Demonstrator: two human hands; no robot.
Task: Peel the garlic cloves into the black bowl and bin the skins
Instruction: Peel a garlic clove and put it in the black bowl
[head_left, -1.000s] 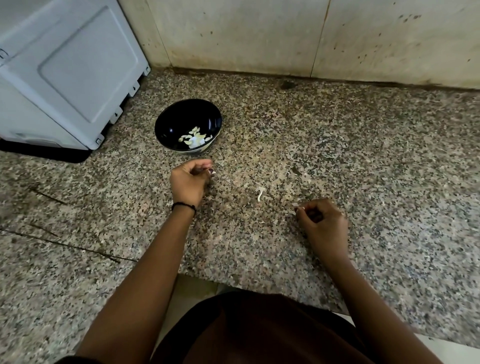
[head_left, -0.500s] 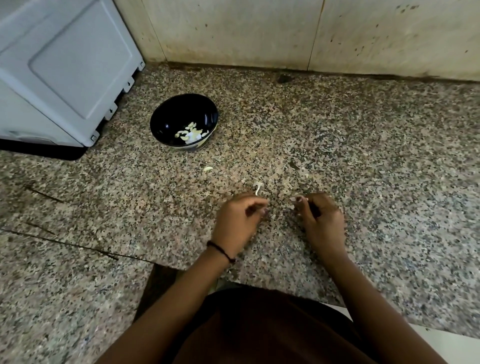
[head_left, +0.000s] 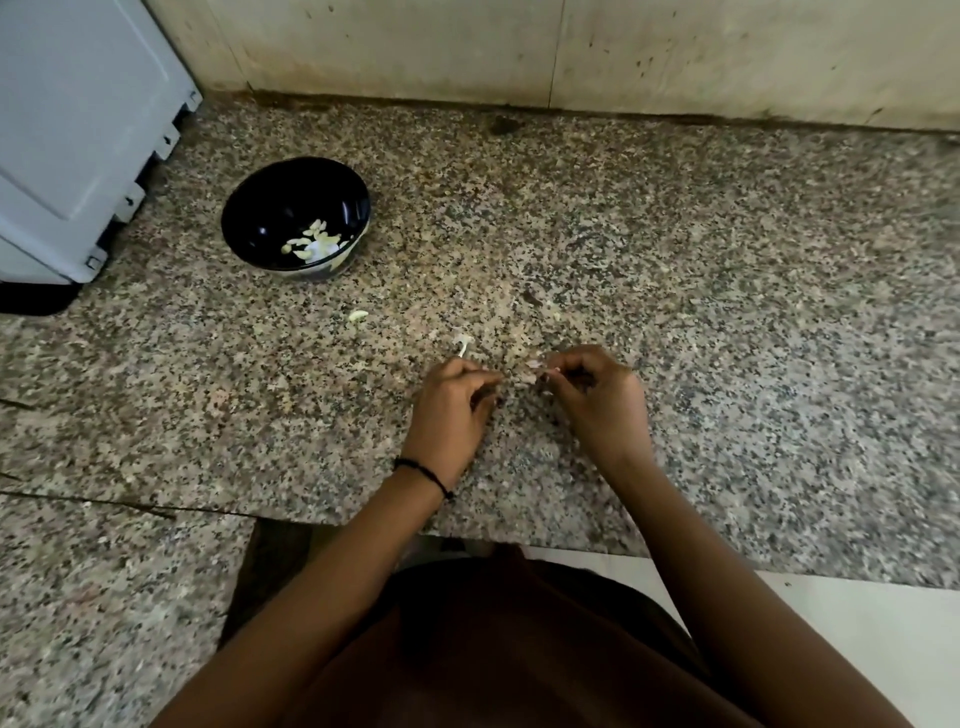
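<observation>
Centrally, near the front edge of the counter (head_left: 701, 270), the left hand (head_left: 454, 402) and right hand (head_left: 600, 397) meet fingertip to fingertip. Both have curled fingers and pinch a pale clove (head_left: 525, 375) between them. The clove bridges the two sets of fingertips; whether it touches the stone cannot be told. Its long axis appears to run left–right, though blur hides which end is the tip. A black band (head_left: 427, 475) circles the left wrist. The bowl (head_left: 260, 218) stands upright, well apart from the hands toward the far left, and holds a small heap of peeled cloves (head_left: 317, 244) against its near-right wall. Between bowl and hands lies a loose pale piece (head_left: 358, 315). Just beyond the left fingertips lies a thin white scrap (head_left: 462, 344), its length pointing away from the person. A white appliance (head_left: 78, 130) stands beside the bowl at far left.
</observation>
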